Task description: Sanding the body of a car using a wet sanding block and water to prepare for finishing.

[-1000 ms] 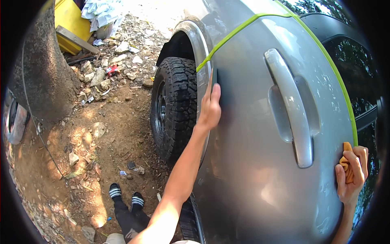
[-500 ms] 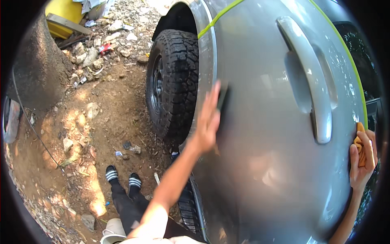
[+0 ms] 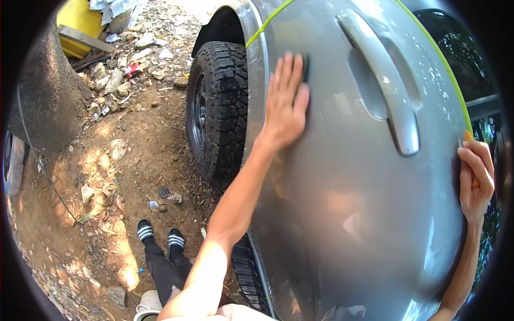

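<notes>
My left hand (image 3: pixel 286 104) lies flat on the silver car door (image 3: pixel 342 176), fingers stretched out toward the front, palm down. A narrow dark strip (image 3: pixel 305 67) shows along its forefinger; whether it is a thin pad under the hand or a shadow, I cannot tell. To the right of the hand is the door handle (image 3: pixel 393 85), untouched. At the far right my right hand (image 3: pixel 476 179) is closed by the window edge. A bit of orange cloth (image 3: pixel 468 135) sticks out above its fingers; the rest is hidden.
Green masking tape (image 3: pixel 455 80) runs along the window edge, and another strip crosses the front of the panel. Left of the panel stands a black tyre (image 3: pixel 222 107). Stony dirt ground (image 3: pixel 155 139), a tree trunk (image 3: pixel 51 101) and a white bucket (image 3: pixel 149 306) lie further left.
My left hand has slid forward along the door and now shows its back, where before it was seen edge-on. The orange cloth in my right hand is now mostly hidden. The view has shifted slightly.
</notes>
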Action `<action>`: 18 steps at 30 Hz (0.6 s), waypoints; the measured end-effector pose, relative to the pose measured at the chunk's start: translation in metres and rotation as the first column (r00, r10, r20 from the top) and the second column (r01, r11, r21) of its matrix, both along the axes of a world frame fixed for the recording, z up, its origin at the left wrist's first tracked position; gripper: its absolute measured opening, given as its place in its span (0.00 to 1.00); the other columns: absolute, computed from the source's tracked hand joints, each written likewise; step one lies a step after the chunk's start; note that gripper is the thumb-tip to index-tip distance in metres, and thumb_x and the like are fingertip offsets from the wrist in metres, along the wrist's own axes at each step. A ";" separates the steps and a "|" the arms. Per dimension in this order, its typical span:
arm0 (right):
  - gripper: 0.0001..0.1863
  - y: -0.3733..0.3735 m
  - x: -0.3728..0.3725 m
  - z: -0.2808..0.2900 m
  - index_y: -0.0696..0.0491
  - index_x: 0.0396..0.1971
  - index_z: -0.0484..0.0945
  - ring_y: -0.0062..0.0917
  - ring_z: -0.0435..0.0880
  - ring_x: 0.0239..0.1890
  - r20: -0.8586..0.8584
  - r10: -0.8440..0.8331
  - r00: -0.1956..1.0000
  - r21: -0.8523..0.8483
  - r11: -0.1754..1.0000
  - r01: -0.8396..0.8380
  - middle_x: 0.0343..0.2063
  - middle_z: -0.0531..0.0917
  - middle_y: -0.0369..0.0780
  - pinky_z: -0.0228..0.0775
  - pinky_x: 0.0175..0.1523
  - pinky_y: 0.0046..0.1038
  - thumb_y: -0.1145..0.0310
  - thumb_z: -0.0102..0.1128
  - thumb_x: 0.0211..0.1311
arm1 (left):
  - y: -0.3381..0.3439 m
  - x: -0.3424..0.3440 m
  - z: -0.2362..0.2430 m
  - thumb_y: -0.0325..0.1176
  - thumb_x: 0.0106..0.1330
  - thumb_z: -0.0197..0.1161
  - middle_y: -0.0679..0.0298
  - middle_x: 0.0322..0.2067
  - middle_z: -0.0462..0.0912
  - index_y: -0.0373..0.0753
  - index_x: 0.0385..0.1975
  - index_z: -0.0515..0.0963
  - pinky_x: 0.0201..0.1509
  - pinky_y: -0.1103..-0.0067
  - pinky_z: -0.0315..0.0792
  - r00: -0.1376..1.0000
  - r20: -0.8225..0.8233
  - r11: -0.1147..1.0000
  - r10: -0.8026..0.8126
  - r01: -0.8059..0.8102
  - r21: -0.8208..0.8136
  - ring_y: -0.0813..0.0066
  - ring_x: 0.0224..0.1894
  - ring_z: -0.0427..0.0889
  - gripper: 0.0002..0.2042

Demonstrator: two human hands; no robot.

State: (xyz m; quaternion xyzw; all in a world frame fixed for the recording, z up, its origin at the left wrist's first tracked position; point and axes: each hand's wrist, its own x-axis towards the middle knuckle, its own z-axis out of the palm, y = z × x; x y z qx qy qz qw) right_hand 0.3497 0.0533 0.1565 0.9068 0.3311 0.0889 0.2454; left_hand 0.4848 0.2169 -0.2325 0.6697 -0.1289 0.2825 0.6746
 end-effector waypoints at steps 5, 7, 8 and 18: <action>0.04 0.028 0.041 -0.019 0.61 0.23 0.76 0.30 0.72 0.29 -0.193 -0.057 0.980 0.086 0.993 0.075 0.26 0.71 0.43 0.65 0.32 0.29 0.80 0.58 0.44 | -0.060 -0.172 0.033 0.37 0.68 0.49 0.41 0.75 0.43 0.36 0.74 0.50 0.77 0.52 0.32 0.958 -0.196 0.975 -0.211 0.219 0.023 0.42 0.77 0.41 0.34; 0.02 0.042 0.068 -0.033 0.61 0.16 0.71 0.31 0.67 0.22 -0.125 0.097 0.987 0.167 0.983 -0.075 0.19 0.67 0.42 0.60 0.28 0.32 0.81 0.53 0.41 | -0.085 -0.228 0.026 0.39 0.66 0.51 0.41 0.75 0.42 0.36 0.74 0.52 0.77 0.51 0.33 0.973 -0.024 0.973 -0.231 0.230 -0.018 0.41 0.77 0.40 0.35; 0.04 0.043 0.076 -0.033 0.62 0.15 0.69 0.33 0.66 0.21 -0.071 0.118 0.991 0.169 0.980 -0.105 0.18 0.65 0.42 0.59 0.29 0.33 0.80 0.55 0.41 | -0.071 -0.196 0.047 0.39 0.70 0.48 0.42 0.75 0.43 0.38 0.74 0.54 0.77 0.52 0.33 0.983 0.002 0.983 -0.182 0.182 -0.017 0.42 0.77 0.41 0.32; 0.03 0.044 0.112 -0.042 0.63 0.19 0.71 0.35 0.72 0.24 0.081 0.090 0.993 0.049 0.994 -0.094 0.22 0.68 0.44 0.66 0.33 0.35 0.80 0.54 0.48 | -0.069 -0.170 0.113 0.39 0.77 0.37 0.45 0.75 0.42 0.42 0.75 0.52 0.77 0.56 0.33 0.973 -0.215 0.996 -0.086 0.083 -0.025 0.46 0.77 0.39 0.27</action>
